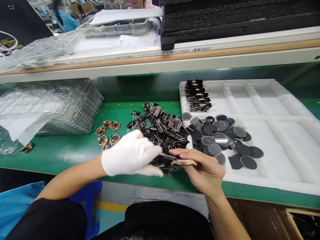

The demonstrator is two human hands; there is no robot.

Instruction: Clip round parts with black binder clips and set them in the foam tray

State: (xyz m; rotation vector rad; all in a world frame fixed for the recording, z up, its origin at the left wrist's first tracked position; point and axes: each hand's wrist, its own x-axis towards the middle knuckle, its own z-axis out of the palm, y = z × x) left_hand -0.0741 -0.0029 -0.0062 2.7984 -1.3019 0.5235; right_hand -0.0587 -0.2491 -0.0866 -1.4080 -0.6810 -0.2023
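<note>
The bare right hand (206, 168) pinches a curved, rose-gold case (184, 162) at the near side of the metal clips (160, 128); the white-gloved left hand (132, 153) has thumb and fingers parted — whether it grips anything, I cannot tell; to the right, round dark discs (212, 129) pile on a ridged white tray (290, 143).

The watch case (183, 163) is rose-gold and is gripped in the bare right hand (203, 168). It is presented edge-on, with its curved lugs pointing left and right, at the near right edge of the pile of binder clips (160, 126). The clips are black with silver wire handles and lie loose, overlapping at mixed angles, on the green tabletop (70, 150).
</note>
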